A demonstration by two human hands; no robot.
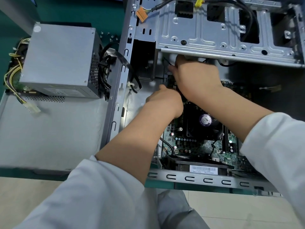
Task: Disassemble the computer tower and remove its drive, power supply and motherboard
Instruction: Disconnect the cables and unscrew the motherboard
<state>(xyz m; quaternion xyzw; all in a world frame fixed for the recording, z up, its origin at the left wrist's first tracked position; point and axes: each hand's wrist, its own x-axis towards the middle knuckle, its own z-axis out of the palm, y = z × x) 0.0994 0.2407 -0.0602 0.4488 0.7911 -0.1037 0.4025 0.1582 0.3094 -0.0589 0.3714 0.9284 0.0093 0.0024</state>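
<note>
Steel edge first: the near rail of the computer tower lies along the near edge of the green counter, the case open on its side. Just beyond the rail sits a black fan with a barcode label, then the green motherboard, not yet lifted out of the case, with its CPU cooler near the middle.

Both sleeved arms reach over the board. The left hand rests at the far left part of the board, fingers turned under and out of sight, so I cannot tell if it grips anything. The right hand is farther in, fingers curled under the drive cage; what they hold, if anything, is hidden, though a red strip shows between the two hands.

Outside the case, towards the left edge of the counter, the power supply lies on the detached side panel, its yellow and black cables trailing, loose screws just beyond it.

My judgement: the motherboard is light, stiff and fragile. It should be held by its bare edges or by the cooler's frame, never by capacitors or sockets, and lifted flat once every cable and screw is free. The supply looks heavy and boxy, easy to grip by its sides.
</note>
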